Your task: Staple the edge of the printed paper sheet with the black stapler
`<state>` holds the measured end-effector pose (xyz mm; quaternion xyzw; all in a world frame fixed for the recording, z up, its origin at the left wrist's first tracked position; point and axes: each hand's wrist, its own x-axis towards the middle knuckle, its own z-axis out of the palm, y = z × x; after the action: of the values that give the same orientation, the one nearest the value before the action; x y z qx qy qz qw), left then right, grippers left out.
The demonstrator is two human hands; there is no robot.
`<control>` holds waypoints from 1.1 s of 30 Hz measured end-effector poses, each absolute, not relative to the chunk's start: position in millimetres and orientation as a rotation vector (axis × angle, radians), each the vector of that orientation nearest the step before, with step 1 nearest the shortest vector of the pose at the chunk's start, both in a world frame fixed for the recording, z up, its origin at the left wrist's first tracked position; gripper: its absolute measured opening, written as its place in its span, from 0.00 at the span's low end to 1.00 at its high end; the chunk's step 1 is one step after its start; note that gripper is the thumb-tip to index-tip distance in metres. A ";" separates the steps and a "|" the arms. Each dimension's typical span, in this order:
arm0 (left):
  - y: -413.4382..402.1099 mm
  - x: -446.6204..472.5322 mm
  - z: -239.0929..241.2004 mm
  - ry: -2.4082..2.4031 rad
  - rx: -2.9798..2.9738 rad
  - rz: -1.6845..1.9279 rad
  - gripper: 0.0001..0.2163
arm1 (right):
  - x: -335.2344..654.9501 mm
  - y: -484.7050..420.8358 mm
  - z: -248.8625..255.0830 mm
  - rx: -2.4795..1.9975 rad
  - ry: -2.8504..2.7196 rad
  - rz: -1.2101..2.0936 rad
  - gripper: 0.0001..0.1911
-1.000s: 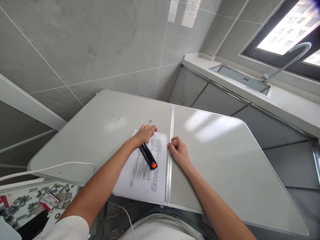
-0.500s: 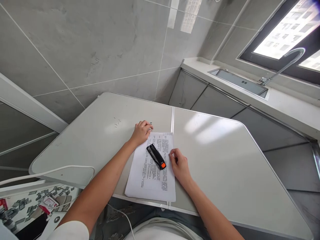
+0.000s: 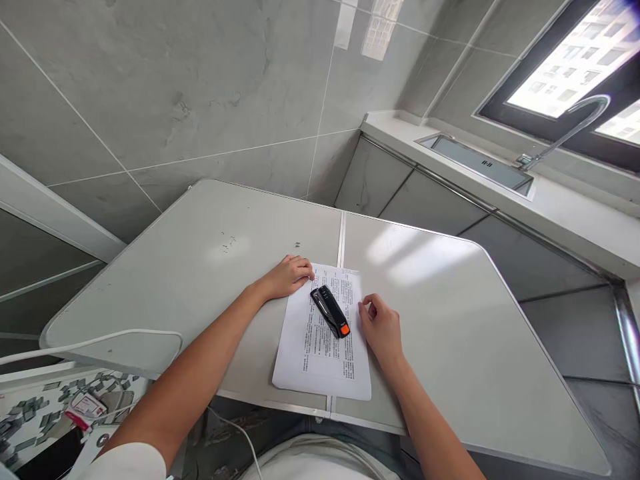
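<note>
A stack of printed paper [image 3: 325, 373] lies on the table across its middle seam, with dense lines of text on the top sheet. On top of it rests a black stapler [image 3: 330, 312] with an orange end, lying diagonally and touched by neither hand. At the paper's upper left edge, the curled fingers of my left hand [image 3: 290, 275] are closed on the sheets. My right hand [image 3: 381, 325] has its thumb and forefinger pinched at the right edge of the stack, the other fingers curled in.
Loose staples [image 3: 228, 243] are scattered on the left of the table [image 3: 450, 347], with a few more [image 3: 297, 245] beyond my left hand. A white cable [image 3: 100, 339] crosses the left edge. Behind on the right is a counter with a sink [image 3: 475, 163] and a faucet [image 3: 575, 130].
The paper has shifted right across the table seam, carrying the stapler on it. Both hands have moved right with it, and the left fingers now lie over the paper's edge.
</note>
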<state>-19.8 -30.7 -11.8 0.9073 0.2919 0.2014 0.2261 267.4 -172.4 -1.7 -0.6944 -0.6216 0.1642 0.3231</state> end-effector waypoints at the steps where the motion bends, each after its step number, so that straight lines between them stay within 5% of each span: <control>1: -30.6 -19.9 -12.1 0.808 2.504 0.552 0.11 | 262.9 -174.4 1.6 -1.786 -1.629 0.381 0.09; 6: -28.6 -20.3 -11.9 0.802 2.509 0.540 0.10 | 227.8 -184.3 16.6 -1.552 -1.927 0.574 0.19; 13: -28.3 -21.0 -8.1 0.745 2.514 0.466 0.14 | 235.6 -161.4 16.9 -1.532 -2.016 0.579 0.07; 21: -33.4 -16.4 -2.4 0.755 2.552 0.374 0.33 | 253.5 -138.3 -2.4 -1.317 -1.990 0.504 0.09; 33: -40.7 2.1 4.7 0.708 2.533 0.403 0.20 | 269.5 -132.0 -5.6 -1.361 -2.078 0.396 0.13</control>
<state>2.1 -40.7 4.7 0.9246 0.2584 0.1469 0.2381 269.5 -132.0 -5.6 -0.5146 -0.7861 0.1497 0.3080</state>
